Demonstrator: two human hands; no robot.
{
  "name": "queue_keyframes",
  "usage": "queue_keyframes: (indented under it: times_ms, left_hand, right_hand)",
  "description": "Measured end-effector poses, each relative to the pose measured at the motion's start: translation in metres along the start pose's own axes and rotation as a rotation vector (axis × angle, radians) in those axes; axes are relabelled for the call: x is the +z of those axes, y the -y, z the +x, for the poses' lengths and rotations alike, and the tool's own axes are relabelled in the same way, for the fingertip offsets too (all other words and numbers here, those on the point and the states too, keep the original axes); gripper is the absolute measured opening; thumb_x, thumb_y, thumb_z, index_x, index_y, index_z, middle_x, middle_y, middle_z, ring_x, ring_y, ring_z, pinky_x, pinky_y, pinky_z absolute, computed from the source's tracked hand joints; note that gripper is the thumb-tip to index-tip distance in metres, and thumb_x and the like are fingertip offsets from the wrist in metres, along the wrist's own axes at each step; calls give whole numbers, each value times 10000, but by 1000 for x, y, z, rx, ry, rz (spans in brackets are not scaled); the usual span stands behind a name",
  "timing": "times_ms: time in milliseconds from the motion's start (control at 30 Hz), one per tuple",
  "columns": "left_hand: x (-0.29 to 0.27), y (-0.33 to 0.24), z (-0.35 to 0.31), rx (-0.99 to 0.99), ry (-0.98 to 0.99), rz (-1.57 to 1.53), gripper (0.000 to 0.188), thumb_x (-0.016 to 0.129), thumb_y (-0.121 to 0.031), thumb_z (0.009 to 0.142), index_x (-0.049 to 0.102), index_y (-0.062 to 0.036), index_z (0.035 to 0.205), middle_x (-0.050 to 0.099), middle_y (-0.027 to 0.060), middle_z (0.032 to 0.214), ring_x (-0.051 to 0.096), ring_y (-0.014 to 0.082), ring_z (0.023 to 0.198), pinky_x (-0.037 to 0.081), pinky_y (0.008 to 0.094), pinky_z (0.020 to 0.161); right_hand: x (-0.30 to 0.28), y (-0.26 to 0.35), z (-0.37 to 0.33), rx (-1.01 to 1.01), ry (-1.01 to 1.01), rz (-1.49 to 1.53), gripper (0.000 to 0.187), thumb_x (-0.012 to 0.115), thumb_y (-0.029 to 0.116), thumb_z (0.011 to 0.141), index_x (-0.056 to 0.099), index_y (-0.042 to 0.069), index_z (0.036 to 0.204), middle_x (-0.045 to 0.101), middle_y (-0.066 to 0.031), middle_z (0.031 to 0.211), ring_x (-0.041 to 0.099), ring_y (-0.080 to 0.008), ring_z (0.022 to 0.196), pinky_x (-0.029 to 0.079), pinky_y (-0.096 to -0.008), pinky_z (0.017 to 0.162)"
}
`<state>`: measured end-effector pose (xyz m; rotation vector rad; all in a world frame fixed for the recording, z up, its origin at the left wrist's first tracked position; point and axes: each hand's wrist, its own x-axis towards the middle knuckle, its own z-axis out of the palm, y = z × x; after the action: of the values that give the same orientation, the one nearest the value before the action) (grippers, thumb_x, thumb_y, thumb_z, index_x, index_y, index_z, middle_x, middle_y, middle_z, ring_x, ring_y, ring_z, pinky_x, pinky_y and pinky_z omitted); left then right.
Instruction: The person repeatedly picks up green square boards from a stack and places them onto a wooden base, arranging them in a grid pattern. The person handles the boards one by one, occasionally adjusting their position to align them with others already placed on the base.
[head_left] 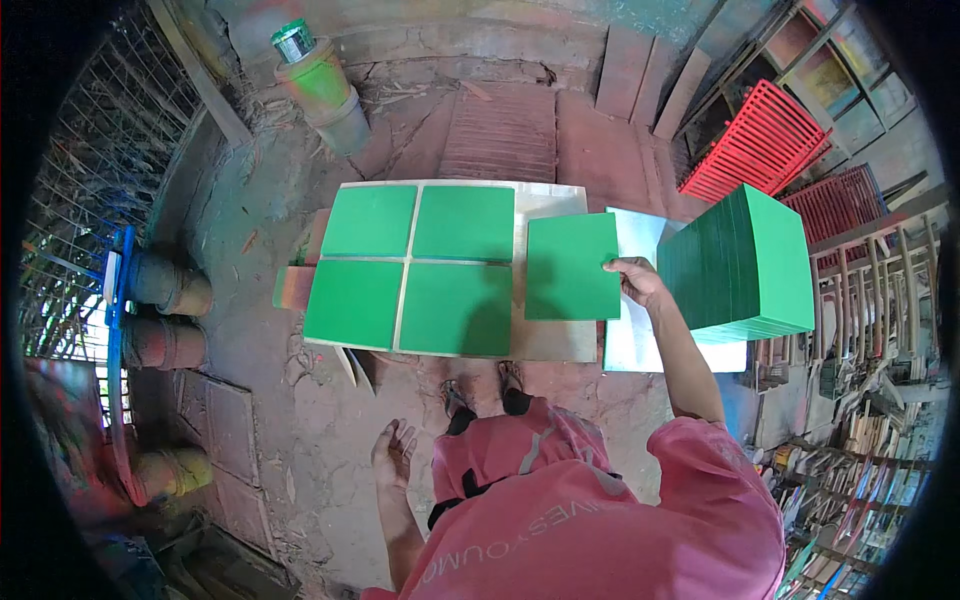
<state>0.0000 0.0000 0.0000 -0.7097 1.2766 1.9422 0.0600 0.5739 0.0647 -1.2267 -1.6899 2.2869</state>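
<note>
A pale flat worktop [555, 345] is stretching across the middle of the frame, above a dusty, reddish-grey floor [270, 420]. A white sheet-like surface [630, 345] is adjoining it on the right. Around them a cluttered room is showing: a bright red slatted rack [757, 140] is leaning at the upper right, and racks packed with long thin pieces [860, 500] are filling the lower right.

Right of the frame's centre, a thin, flat, green rectangular panel [573, 268] is lying over the right part of the worktop; whether it is touching is hard to tell. Its broad green face is pointing up toward the camera, and its outline is looking nearly square, its slightly longer axis running up and down the frame. The right hand [636, 280] is gripping its right edge, fingers clamping on it. Four matching green panels [370, 221] are lying in two rows of two to its left, and a tall stack of green panels [780, 260] is standing to its right. The left hand [394, 445] is hanging below the worktop, its fingers loosely curling and apart.

At the upper left, a small green-and-white can [293, 40] is sitting on a green-smeared bucket [322, 85]; its contents are staying hidden. Brownish, bucket-shaped containers [165, 343] are standing along the left side, their insides not showing.
</note>
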Motion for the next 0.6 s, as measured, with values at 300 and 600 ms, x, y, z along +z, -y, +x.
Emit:
queue_keyframes:
  times_ms: [300,600]
  left_hand:
    - [-6,13,-8,-3,-57,-53,470,592,-321,853,518,-65,1239,542,69,1255,512,240,1144,405,379,940]
    - [-16,16,-9,3,-46,-43,455,601,-326,848,535,-81,1226,566,47,1225,517,228,1142,406,376,934]
  right_hand:
    - [-5,-10,24,33,35,86,182,694,44,774,634,-77,897,662,-88,802,645,-136,682,542,-233,639]
    - [3,-6,27,44,48,102,144,688,39,785,635,-62,873,656,-76,784,633,-125,664,525,-224,605]
